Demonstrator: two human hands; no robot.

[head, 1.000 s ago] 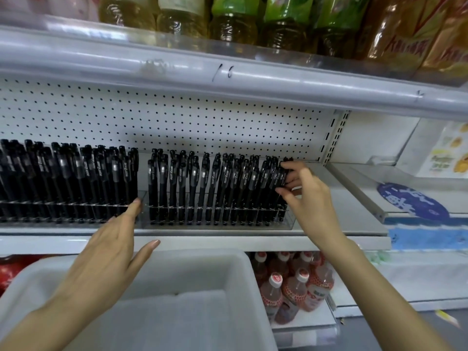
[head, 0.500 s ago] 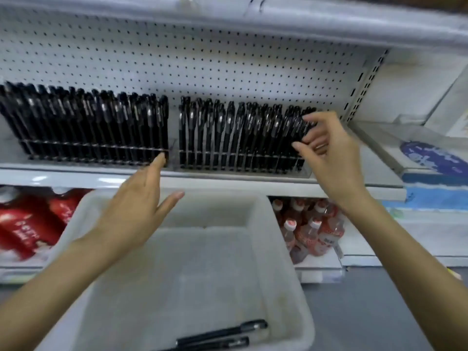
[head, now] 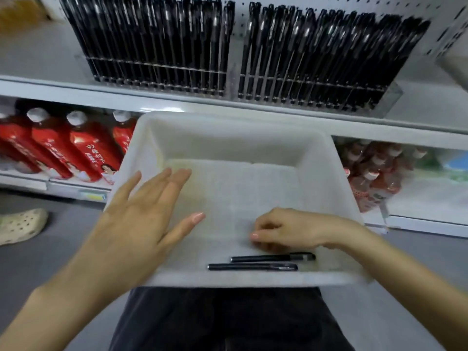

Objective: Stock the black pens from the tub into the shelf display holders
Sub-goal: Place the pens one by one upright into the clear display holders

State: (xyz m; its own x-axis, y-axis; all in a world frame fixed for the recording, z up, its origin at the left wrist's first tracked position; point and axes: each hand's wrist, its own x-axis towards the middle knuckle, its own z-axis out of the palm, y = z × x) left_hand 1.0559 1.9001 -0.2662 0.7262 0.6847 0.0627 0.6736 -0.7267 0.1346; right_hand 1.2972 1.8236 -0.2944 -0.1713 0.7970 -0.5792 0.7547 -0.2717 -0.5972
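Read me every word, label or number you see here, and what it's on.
Red bottles: white label lettering, too blurred to read.
Pink bottles: labels too blurred.
Yellow shelf tag: too blurred.
pens in the tub: no legible print.

One wide-angle camera, worn on the person's head, looks forward and steeply down from close above the white tub [head: 228, 138], which fills the middle of the frame. The shelf display holders [head: 390, 98] run along the top edge (their lines bowed by the lens), and the wearer's own dark clothing [head: 228, 320] shows at the bottom.
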